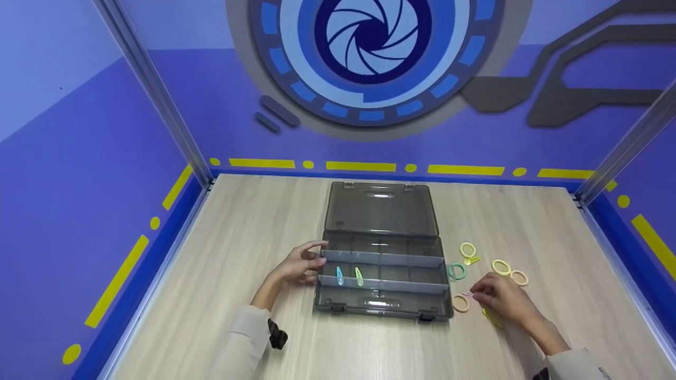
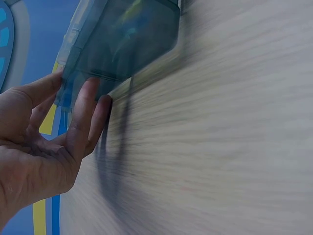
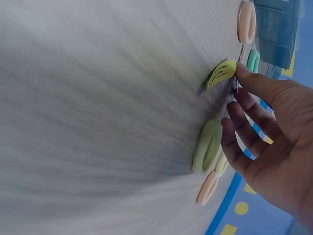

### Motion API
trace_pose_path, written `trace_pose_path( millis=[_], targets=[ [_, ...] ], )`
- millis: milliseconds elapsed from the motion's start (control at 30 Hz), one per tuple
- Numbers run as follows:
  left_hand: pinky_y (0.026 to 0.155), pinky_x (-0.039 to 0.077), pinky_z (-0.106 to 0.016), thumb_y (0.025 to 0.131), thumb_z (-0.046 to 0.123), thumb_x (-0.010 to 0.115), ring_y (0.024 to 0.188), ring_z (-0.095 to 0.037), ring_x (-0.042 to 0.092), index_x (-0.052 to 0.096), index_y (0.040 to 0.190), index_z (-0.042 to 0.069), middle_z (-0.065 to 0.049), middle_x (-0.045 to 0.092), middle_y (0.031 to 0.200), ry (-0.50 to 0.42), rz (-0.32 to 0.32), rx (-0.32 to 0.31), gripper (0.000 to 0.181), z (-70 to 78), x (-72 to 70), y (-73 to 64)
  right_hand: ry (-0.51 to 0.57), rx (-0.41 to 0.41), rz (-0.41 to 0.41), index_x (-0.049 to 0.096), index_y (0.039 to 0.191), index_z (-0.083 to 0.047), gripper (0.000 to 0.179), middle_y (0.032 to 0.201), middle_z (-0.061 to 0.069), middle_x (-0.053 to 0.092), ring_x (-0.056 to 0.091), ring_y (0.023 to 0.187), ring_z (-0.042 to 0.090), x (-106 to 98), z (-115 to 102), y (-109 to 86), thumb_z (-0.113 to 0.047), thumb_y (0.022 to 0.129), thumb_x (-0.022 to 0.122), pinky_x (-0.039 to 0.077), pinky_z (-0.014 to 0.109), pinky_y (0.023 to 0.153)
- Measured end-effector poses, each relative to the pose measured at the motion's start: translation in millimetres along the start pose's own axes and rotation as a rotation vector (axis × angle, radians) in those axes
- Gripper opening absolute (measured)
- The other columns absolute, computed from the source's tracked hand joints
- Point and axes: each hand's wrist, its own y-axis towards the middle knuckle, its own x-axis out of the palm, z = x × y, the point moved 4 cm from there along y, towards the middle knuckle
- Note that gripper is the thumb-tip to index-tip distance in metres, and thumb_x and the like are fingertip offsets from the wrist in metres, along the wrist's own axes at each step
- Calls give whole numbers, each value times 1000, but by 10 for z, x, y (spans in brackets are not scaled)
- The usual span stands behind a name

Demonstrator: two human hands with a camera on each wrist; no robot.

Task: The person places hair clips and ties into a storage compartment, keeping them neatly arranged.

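Observation:
My left hand (image 1: 297, 264) rests at the left side of a smoky translucent organizer box (image 1: 383, 315), fingertips against its wall and rim. In the left wrist view its fingers (image 2: 84, 105) lie fairly straight along the box side. A blue hair clip (image 1: 339, 276) and a green hair clip (image 1: 359, 276) lie in the middle row of the box. To the right of the box, my right hand (image 1: 504, 296) pinches a small pink hair clip (image 1: 468, 294) between thumb and fingertips, just above a peach hair tie (image 1: 461, 303). A yellow hair clip (image 3: 222, 73) lies close by the thumb.
The box lid (image 1: 383, 211) lies open toward the back wall. Around the right hand are a green hair tie (image 1: 463, 272), yellow hair ties (image 1: 468, 243), another peach hair tie (image 1: 519, 272) and a second yellow clip (image 1: 471, 260). Purple-blue panels enclose the wooden table (image 1: 264, 211).

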Motion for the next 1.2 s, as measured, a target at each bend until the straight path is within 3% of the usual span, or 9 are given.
trace_pose_path(
  millis=[233, 467, 667, 767, 1000, 1200],
  targets=[
    [59, 51, -23, 100, 17, 67, 77, -13, 54, 48, 152, 16, -10, 59, 119, -3, -6, -31, 55, -3, -17, -11, -243, -96, 107, 78, 85, -11, 5, 75, -6, 65, 59, 65, 7, -12, -66, 6, -8, 83, 82, 48, 29, 56],
    [59, 52, -24, 99, 19, 68, 76, -14, 54, 47, 152, 15, -12, 59, 120, 7, -17, -22, 57, -1, -15, 16, -247, -33, 70, 78, 91, -7, 5, 69, -6, 56, 43, 60, 7, -15, -108, 47, -10, 87, 76, 35, 25, 52],
    [59, 53, -24, 99, 18, 68, 81, -15, 57, 49, 152, 16, -15, 59, 124, 11, -9, -23, 56, -14, -26, 10, -263, 3, 50, 77, 95, -6, 8, 69, -3, 60, 46, 60, 11, -11, -143, 54, -9, 88, 73, 39, 28, 52],
    [59, 53, -23, 100, 18, 68, 81, -15, 56, 48, 152, 15, -14, 58, 123, 9, -17, -17, 56, -14, -24, 7, -176, 42, 53, 77, 93, -6, 6, 70, -2, 66, 52, 61, 10, -41, -107, 47, -11, 89, 75, 42, 29, 54],
    [61, 54, -25, 99, 17, 68, 83, -16, 57, 47, 152, 13, -12, 58, 119, -5, -13, -25, 57, -4, -14, -12, 213, 133, 11, 74, 97, 0, 7, 85, 8, 73, 61, 72, 7, -88, 52, 6, -5, 92, 73, 47, 21, 60],
    [61, 55, -26, 99, 16, 68, 79, -16, 56, 49, 151, 15, -8, 57, 116, -18, 6, -36, 55, -6, -9, -26, 393, 204, -3, 70, 105, 7, 16, 94, 17, 73, 64, 76, 9, -103, 93, -32, -4, 94, 70, 54, 24, 60]
  ],
)
